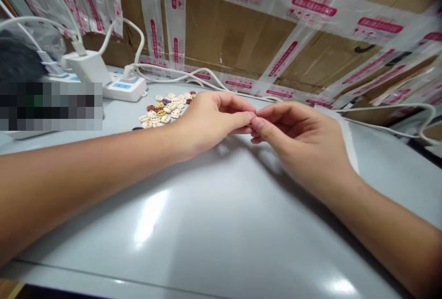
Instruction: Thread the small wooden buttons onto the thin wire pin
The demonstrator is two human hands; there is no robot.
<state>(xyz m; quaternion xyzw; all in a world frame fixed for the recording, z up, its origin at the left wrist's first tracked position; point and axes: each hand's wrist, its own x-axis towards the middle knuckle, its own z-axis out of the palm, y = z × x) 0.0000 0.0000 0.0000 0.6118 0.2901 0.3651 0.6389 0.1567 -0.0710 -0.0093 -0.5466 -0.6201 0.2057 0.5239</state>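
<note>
Bare forearms cross a glossy grey worktop (214,225), where the left hand (210,121) and right hand (304,140) meet fingertip to fingertip, both grips pinched together on something too small to identify. Just beyond the left hand lies a pile of buttons (165,108), mostly cream. Farther left sits a white power strip (124,88). Cardboard boxes (235,36) behind carry tape printed in pink, its writing unreadable.

left hand (210,121): bare, no glove, no ring, nails short | left forearm: bare up to frame edge, no sleeve, no watch, no band | right hand (304,144): bare, no glove, no ring, nails short and plain | right forearm: bare, sleeveless, no wrist strap
</note>
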